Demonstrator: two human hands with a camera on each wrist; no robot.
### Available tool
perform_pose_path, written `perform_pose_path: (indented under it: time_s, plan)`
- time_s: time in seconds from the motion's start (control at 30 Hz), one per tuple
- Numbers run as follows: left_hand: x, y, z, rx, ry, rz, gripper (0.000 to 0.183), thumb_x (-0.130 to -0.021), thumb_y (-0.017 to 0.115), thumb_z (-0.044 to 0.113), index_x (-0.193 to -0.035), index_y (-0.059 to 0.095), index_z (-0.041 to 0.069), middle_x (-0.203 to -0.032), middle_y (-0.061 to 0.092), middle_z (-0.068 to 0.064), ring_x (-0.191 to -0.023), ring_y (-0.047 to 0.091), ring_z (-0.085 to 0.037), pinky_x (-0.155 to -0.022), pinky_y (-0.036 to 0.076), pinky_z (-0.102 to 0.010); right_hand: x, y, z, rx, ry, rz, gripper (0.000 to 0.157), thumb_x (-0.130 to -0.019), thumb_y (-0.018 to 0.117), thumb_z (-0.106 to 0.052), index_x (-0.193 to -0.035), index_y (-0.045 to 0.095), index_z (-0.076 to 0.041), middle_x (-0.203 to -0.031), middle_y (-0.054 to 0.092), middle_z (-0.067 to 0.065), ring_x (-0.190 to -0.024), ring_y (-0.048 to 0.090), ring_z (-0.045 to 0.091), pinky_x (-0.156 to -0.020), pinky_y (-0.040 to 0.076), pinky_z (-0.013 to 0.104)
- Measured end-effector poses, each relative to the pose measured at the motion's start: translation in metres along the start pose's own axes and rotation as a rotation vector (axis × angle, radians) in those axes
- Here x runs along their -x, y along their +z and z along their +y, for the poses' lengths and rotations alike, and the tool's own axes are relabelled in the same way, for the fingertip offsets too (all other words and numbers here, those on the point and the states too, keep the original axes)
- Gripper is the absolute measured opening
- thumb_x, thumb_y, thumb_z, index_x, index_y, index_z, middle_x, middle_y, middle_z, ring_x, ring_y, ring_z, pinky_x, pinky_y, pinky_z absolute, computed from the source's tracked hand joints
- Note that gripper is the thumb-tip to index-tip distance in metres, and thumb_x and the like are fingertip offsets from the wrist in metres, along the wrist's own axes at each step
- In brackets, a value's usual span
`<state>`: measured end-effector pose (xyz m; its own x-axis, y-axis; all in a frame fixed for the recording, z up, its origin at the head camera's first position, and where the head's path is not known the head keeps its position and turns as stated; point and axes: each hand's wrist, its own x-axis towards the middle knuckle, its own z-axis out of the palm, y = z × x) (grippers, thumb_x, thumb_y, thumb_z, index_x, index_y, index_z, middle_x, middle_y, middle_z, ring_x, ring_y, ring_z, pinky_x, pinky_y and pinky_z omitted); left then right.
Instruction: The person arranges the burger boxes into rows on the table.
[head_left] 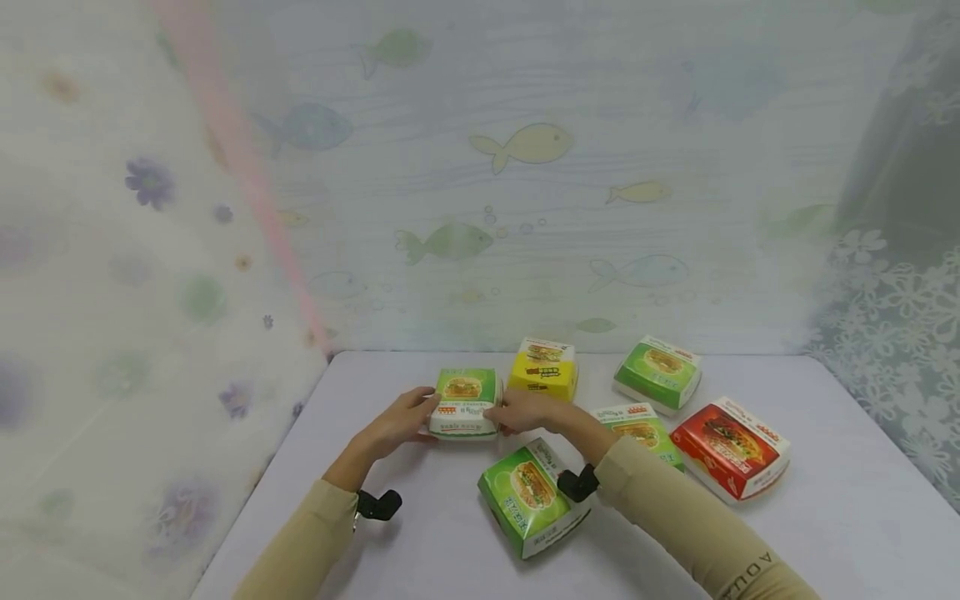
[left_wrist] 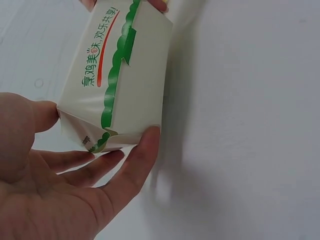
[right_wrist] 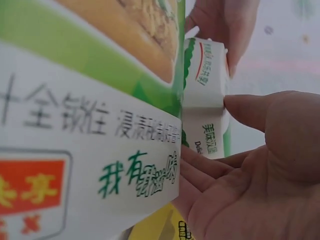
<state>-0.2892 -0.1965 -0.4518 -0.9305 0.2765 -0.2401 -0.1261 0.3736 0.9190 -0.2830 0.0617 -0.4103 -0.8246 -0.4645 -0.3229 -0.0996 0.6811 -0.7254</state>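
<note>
Between both hands (head_left: pixel 403 419) (head_left: pixel 529 409), one green-and-white box (head_left: pixel 467 406)

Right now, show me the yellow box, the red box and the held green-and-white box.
Yellow box (head_left: pixel 543 367): head view, on its top face.
Red box (head_left: pixel 731 445): head view, on its top face.
Held green-and-white box (head_left: pixel 463 403): head view, on its top face.
</note>
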Motion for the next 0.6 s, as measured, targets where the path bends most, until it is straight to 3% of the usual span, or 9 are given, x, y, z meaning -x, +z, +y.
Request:
perform_pose_path:
  time_s: [0.13, 0.37, 0.6]
  plan:
    - [-0.005, -0.006, 0.008, -0.010, 0.005, -0.001, 0.063, -0.111, 0.045, 0.034, -0.158, 0.025, -0.003, -0.149, 0.045, -0.026, -0.114, 0.062, -0.030, -0.089, 0.059, -0.044, -0.001, -0.004, -0.003, -0.007, -0.010, 0.037, 0.031, -0.106, 0.056, -0.031, -0.098, 0.070, -0.003, -0.088, 0.067, 0.009, -0.077, 0.055, 0.016, -0.068, 0.045, 0.028]
    - [-0.017, -0.015, 0.019, -0.033, 0.011, -0.001, 0.062, -0.111, 0.043, 0.035, -0.160, 0.024, 0.001, -0.138, 0.054, -0.023, -0.114, 0.061, -0.029, -0.091, 0.059, -0.043, -0.006, -0.007, -0.006, -0.034, -0.029, 0.066, 0.036, -0.108, 0.051, -0.031, -0.101, 0.069, 0.000, -0.081, 0.062, 0.006, -0.067, 0.043, 0.013, -0.059, 0.033, 0.025]
    - [-0.031, -0.021, 0.023, -0.025, 0.021, -0.005, 0.060, -0.112, 0.041, 0.033, -0.159, 0.024, 0.000, -0.142, 0.052, -0.024, -0.116, 0.062, -0.030, -0.092, 0.058, -0.044, -0.016, -0.008, -0.009, -0.057, -0.001, 0.112, 0.034, -0.108, 0.052, -0.031, -0.103, 0.065, -0.001, -0.080, 0.059, 0.005, -0.071, 0.048, 0.014, -0.063, 0.037, 0.026]
